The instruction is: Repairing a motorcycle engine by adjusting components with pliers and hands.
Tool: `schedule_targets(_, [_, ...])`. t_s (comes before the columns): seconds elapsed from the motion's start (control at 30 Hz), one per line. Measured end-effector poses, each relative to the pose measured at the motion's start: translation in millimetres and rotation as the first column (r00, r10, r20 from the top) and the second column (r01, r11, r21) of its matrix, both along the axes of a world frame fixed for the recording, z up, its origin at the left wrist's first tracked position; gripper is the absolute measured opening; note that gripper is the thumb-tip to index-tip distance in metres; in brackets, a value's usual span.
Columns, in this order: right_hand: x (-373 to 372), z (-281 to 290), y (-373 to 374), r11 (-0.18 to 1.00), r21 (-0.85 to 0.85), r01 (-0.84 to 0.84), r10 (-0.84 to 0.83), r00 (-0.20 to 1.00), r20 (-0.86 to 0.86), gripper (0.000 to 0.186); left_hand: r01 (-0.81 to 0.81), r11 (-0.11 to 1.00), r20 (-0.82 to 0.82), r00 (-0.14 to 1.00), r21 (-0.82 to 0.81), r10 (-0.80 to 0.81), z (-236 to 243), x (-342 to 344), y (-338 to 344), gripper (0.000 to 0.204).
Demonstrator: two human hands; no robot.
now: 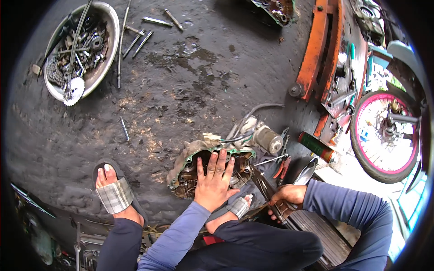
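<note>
My left hand lies with fingers spread over an open engine casing, which has green gasket remains along its edge and dark oily insides. Palm and fingers hide much of the casing's middle. A grey cylindrical motor with wires and a hose sits at the casing's far right side. To the right, my right hand is closed around a long dark metal hand tool, whose far end points toward the casing. Its exact kind is unclear.
A metal basin of greasy parts stands far left, near loose bolts. An orange metal frame is at the right, before a pink-rimmed wheel. Red-handled pliers and a spray can lie near my right hand.
</note>
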State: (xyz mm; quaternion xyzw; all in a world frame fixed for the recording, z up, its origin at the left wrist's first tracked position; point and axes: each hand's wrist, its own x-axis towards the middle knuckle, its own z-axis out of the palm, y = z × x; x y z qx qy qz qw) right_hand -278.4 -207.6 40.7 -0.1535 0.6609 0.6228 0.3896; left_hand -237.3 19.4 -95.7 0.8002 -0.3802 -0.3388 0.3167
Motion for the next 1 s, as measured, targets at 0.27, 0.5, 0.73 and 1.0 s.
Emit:
schedule_targets(0.27, [12.2,-18.2,-17.7,0.991,0.134,0.019,0.013,0.971,-0.239,0.022,0.011,1.0,0.01,1.0,-0.006,-0.011,-6.2,-3.2,3.8,0.096])
schedule_targets(0.5, [-6.3,-14.2,0.2,0.998,0.061,-0.032,0.041,0.987,-0.153,0.017,-0.011,1.0,0.05,0.999,-0.018,0.012,-9.4,-6.6,3.2,0.091])
schedule_targets(0.73, [-30.1,-5.8,32.2,0.903,-0.094,-0.419,0.429,0.877,0.215,0.022,0.016,1.0,0.095,0.995,0.025,-0.018,-10.9,-9.7,1.3,0.09])
schedule_targets(1.0, [-67.9,-11.7,48.2,0.918,-0.287,-0.272,0.358,0.881,0.31,0.024,0.015,0.999,0.13,0.991,0.029,-0.019,-12.7,-11.6,0.6,0.091])
